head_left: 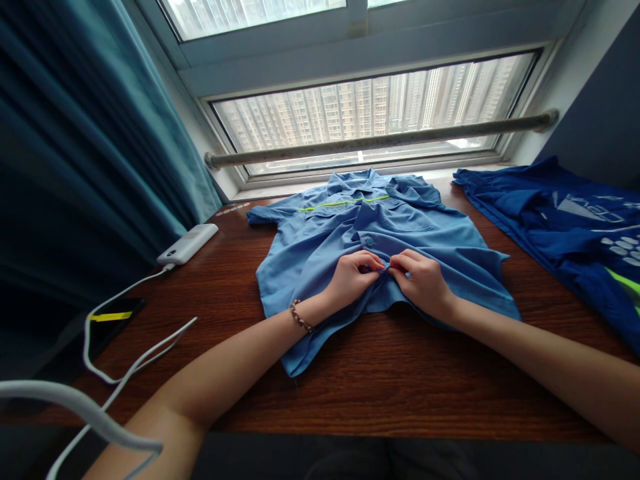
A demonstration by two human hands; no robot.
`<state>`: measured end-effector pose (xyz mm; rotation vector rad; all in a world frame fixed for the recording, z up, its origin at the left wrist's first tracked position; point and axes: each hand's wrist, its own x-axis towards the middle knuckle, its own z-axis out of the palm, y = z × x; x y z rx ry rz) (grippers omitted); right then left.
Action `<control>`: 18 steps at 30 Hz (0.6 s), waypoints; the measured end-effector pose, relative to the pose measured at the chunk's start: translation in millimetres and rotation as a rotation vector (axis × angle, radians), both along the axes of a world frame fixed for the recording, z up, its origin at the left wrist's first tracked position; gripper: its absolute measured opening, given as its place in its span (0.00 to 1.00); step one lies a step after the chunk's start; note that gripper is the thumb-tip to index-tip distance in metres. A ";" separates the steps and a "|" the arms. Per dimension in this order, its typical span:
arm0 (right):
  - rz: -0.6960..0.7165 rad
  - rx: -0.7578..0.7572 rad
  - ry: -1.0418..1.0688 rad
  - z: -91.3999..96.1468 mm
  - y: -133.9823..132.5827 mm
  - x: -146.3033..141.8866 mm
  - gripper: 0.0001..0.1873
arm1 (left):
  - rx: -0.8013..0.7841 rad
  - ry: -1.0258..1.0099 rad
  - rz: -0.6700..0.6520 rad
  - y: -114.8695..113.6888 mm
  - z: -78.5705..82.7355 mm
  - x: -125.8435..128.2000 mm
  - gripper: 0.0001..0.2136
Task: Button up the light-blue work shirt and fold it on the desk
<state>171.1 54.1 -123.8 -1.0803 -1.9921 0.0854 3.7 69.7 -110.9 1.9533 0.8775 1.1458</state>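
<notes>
Light-blue shirt (325, 247) lying spread face up in the middle of the frame on the wooden table (400, 373), collar pointing toward the window (370, 113) at the top, hem reaching toward the lower edge. Being pinched at its front opening, just below a button (369, 241), by both hands. Closing on the cloth from the left with the thumb and fingertips of the left hand (350, 277); closing on it from the right in the same way with the right hand (423, 280), fingertips nearly meeting. Taking only a small fold in each grip, probably for lining up the two front edges at one spot while leaving the rest flat. Bunching the fabric a little around the pinch. Wearing a braided bracelet (301, 317) on the left wrist.

Serving as the only holders in view: chest pockets (407, 219) lying flat below the neon stripe (345, 202), showing nothing poking out; not possible telling what, if anything, is inside.

Lying at the right of the frame, apart from the shirt: a darker blue garment (560, 227), running partly out of view. Resting at the left: a white power bank (189, 243), its cable (125, 353) looping toward the lower left, and a dark phone (113, 317) at the table's edge. Filling the upper left: a teal curtain (75, 133).
</notes>
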 end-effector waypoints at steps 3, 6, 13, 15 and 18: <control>-0.004 0.049 -0.024 -0.5 -0.1 0.4 0.04 | -0.053 -0.031 -0.008 -1.5 3.3 -0.5 0.05; 0.029 0.129 -0.102 -0.2 -0.9 1.0 0.07 | -0.174 -0.075 -0.011 -1.2 4.2 -1.3 0.05; 0.117 0.335 -0.332 4.5 -4.1 6.1 0.10 | -0.399 -0.205 -0.063 3.3 1.4 0.7 0.10; 0.151 0.377 -0.392 5.5 -4.4 7.5 0.10 | -0.483 -0.243 -0.084 4.6 0.8 0.3 0.10; 0.191 0.419 -0.444 6.4 -4.8 7.9 0.09 | -0.606 -0.293 -0.129 7.6 -1.9 -1.8 0.11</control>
